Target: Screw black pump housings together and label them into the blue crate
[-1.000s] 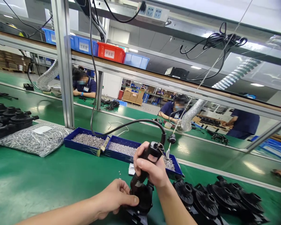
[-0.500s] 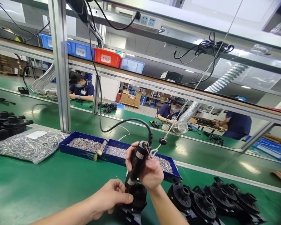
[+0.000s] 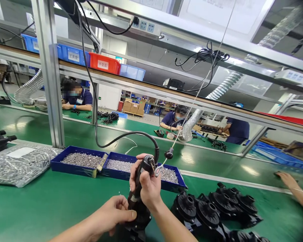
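Observation:
My right hand (image 3: 149, 190) is wrapped round a black electric screwdriver (image 3: 146, 162), held nearly upright with its tip down. A cable and a hanging cord join its top end. Beneath it is a black pump housing (image 3: 141, 222), in contact with the tool as far as I can see; the bit itself is hidden. My left hand (image 3: 117, 211) is closed on the near left side of the housing, thumb laid across it. Behind the hands stand blue trays of small metal screws (image 3: 83, 160), the middle one partly covered by my right hand.
More black pump housings (image 3: 208, 211) crowd the right side. A clear bag of metal parts (image 3: 22, 164) lies left, near a metal post (image 3: 49, 74). The screwdriver's cable (image 3: 126, 133) loops above the bench. Another person's hand (image 3: 288, 179) reaches in at the right edge.
The view has shifted, so most things sit further left. My right thumb has moved onto the screwdriver's side. At the right, the other person's hand and forearm have come further in.

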A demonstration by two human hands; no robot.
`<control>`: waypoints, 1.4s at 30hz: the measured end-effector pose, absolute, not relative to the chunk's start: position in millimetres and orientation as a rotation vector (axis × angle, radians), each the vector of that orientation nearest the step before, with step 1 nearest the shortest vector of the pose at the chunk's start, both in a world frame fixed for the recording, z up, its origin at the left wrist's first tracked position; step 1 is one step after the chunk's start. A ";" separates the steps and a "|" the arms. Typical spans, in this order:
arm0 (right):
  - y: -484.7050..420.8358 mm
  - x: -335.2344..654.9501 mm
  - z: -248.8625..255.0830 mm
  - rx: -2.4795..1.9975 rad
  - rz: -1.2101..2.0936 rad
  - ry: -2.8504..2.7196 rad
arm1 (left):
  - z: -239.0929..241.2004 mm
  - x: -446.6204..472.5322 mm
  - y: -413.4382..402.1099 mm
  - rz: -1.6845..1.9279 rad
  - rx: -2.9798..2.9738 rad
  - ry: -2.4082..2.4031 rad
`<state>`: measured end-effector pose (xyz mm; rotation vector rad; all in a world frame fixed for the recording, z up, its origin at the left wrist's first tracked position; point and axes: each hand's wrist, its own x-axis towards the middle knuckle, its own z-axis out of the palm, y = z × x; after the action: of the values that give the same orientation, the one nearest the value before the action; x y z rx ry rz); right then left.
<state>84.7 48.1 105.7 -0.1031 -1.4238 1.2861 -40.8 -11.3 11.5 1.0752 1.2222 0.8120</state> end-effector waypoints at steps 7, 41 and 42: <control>49.7 85.5 109.5 -0.125 1.275 -1.447 | 5.4 -40.7 -7.2 0.804 0.951 1.177; 59.8 93.7 110.3 -0.220 1.337 -1.505 | 8.6 -30.7 -14.1 0.887 0.964 1.190; 60.5 94.1 110.1 -0.215 1.346 -1.506 | 9.1 -31.0 -13.9 0.885 0.961 1.190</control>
<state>94.1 60.5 110.1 -0.2153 -1.5064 1.3461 -31.0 -13.9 9.1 0.9612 1.1900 0.8850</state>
